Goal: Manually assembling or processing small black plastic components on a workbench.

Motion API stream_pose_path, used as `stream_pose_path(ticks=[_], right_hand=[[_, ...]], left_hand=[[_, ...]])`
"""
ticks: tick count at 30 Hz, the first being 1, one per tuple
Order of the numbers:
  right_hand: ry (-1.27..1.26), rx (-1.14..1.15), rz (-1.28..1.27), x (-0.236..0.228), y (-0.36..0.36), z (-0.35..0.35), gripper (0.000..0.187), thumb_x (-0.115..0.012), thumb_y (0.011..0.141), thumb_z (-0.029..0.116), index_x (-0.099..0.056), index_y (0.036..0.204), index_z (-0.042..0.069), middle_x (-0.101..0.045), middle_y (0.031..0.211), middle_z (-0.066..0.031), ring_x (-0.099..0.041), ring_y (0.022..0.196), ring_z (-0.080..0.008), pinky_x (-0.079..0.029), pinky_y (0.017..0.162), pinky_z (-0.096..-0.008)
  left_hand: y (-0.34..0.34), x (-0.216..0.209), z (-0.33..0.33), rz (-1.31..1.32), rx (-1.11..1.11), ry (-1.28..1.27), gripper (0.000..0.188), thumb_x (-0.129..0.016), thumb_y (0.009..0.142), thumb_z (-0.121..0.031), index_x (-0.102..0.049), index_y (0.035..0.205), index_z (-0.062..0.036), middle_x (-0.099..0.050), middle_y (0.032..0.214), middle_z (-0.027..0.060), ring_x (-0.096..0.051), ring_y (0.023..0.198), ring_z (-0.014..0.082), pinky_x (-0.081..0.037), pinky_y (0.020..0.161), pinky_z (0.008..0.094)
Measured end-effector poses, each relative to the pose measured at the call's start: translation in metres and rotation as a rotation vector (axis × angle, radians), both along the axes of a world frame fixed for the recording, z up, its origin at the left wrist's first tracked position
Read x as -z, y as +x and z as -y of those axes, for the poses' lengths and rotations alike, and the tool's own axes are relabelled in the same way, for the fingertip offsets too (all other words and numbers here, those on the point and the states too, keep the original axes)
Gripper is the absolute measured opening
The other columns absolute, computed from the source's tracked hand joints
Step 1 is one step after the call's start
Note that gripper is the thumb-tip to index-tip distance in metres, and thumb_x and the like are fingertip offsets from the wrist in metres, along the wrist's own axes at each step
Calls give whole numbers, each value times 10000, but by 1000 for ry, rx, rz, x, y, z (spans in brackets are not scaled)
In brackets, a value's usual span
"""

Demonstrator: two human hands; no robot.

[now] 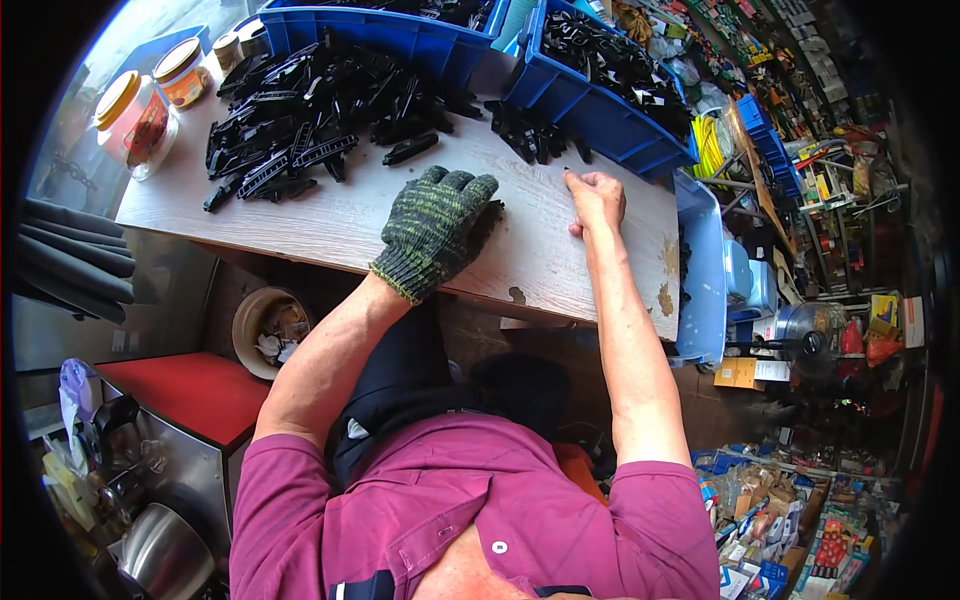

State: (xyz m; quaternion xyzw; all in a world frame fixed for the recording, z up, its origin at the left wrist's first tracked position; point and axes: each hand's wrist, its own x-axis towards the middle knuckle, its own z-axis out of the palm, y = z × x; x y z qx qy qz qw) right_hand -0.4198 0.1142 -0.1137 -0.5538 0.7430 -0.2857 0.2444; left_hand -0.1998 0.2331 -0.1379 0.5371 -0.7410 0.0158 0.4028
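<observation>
My left hand (pixel 436 232), in a dark green knitted glove, rests over the front of the pale wooden table (pixel 545 265) with its fingers curled. A black plastic part (pixel 488 222) shows at the glove's right side, mostly hidden by the hand. To the right, my bare right hand (pixel 600 205) is closed, with thumb and forefinger pinched together; anything between them is too small to name. Beyond the glove lies a large heap of black plastic parts (pixel 310 110), some long and slotted. A smaller cluster of black parts (pixel 530 135) sits beyond my right hand.
Two blue crates (pixel 585 112) of black parts line the table's far side. Lidded jars (pixel 135 115) stand at far left. A light-blue tub (pixel 708 270) adjoins the right edge. Below are a waste bin (pixel 245 335) and a red-topped cabinet (pixel 185 390). Crowded shelves fill the right.
</observation>
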Motion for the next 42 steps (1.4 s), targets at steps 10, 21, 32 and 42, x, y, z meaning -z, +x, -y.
stream_pose_path(ticks=[10, 21, 32, 42], right_hand=[[14, -286, 905, 16, 47, -96, 234, -757, 904, 285, -682, 910, 63, -497, 569, 73, -391, 426, -49, -346, 422, -216], [25, -413, 851, 16, 44, -106, 309, -697, 963, 314, -575, 758, 118, -449, 584, 91, -355, 470, -24, -270, 445, -228], [-9, -226, 1013, 7, 42, -111, 369, -518, 1005, 340, -427, 714, 134, -274, 514, 42, -352, 433, -98, -606, 453, -477], [-148, 16, 1004, 18, 45, -111, 351, -524, 1001, 387, -557, 844, 74, -467, 595, -6, -447, 448, -136, -359, 412, -288]], left_hand=[[-20, -10, -22, -150, 8, -21, 366, -755, 820, -208, -670, 1150, -75, -699, 1023, 131, -653, 911, 348, -523, 779, 472], [-22, 3, -27, -159, 62, 56, 292, -718, 828, -253, -659, 1080, -119, -694, 940, 115, -658, 822, 346, -530, 729, 457], [6, -1, -10, 172, -122, 167, 203, -704, 863, -225, -675, 1004, -81, -670, 1062, 123, -617, 1008, 359, -483, 805, 521], [-17, 0, -28, -263, 252, 324, 289, -644, 952, -205, -661, 1199, -56, -708, 1060, 176, -683, 948, 387, -552, 804, 449]])
